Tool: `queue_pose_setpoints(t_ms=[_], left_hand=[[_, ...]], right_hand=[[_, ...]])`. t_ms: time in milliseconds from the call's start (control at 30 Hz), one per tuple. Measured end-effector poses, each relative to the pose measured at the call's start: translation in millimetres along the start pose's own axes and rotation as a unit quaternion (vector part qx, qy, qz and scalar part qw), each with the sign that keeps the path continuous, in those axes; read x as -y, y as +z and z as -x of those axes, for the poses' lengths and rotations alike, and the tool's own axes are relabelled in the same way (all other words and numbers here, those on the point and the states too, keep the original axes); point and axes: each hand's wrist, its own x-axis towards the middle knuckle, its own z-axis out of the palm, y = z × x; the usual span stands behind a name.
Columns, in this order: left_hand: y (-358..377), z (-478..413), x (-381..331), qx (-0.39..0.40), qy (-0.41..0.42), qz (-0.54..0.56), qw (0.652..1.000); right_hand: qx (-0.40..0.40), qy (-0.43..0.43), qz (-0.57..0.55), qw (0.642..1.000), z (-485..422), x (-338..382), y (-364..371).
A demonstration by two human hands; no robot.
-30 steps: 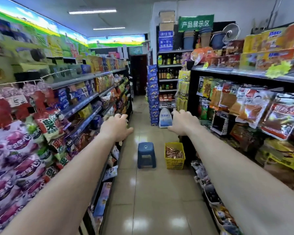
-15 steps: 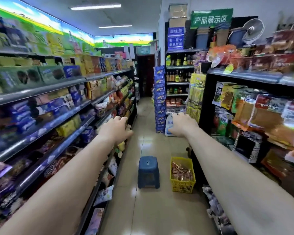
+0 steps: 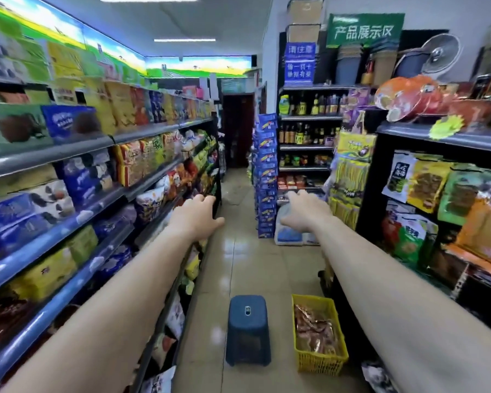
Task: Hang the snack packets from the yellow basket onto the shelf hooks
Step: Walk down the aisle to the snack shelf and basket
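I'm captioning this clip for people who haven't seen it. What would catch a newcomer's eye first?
Two bare arms stretch down the aisle, the left hand and right hand open and empty. Below them on the tiled floor stand a blue stool and, to its right, the yellow basket of snack packets.

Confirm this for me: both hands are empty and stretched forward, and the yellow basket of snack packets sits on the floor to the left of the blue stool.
Not quite. The head view shows the yellow basket right of the blue stool, not left. The rest holds: the left hand and right hand are empty and stretched forward, the snack packets inside the basket.
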Motion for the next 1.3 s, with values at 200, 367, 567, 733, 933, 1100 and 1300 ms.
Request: queue_pose_setpoints(t_ms=[200, 367, 567, 733, 933, 1100, 1300], left_hand=[[46.2, -127.9, 2.0, 0.018, 0.032, 0.006, 0.999], [97.3, -239.2, 5.3, 0.022, 0.044, -0.026, 0.998], [137.2, -384.0, 12.5, 0.035, 0.033, -0.029, 0.998], [156.1, -493.0, 25.4, 0.029, 0.023, -0.013, 0.999], [203.7, -607.2, 52.6, 0.037, 0.031, -0.001, 0.999], [248.1, -713.2, 87.6, 0.063, 0.05, 0.001, 0.997], [274.5, -835.7, 98.2, 0.08, 0.08, 0.004, 0.994]], right_hand=[[0.01, 0.015, 0.006, 1.0, -122.5, -14.2, 38.7], [0.015, 0.031, 0.0, 0.999, -236.5, -43.3, 85.0], [0.036, 0.034, -0.004, 0.999, -385.6, -77.8, 113.6], [0.033, 0.037, -0.016, 0.999, -502.8, -86.1, 121.1], [0.029, 0.035, 0.008, 0.999, -622.2, -78.4, 156.2], [0.051, 0.061, 0.02, 0.997, -721.3, -68.3, 188.0], [0.018, 0.073, 0.015, 0.997, -822.8, -68.1, 197.1]])
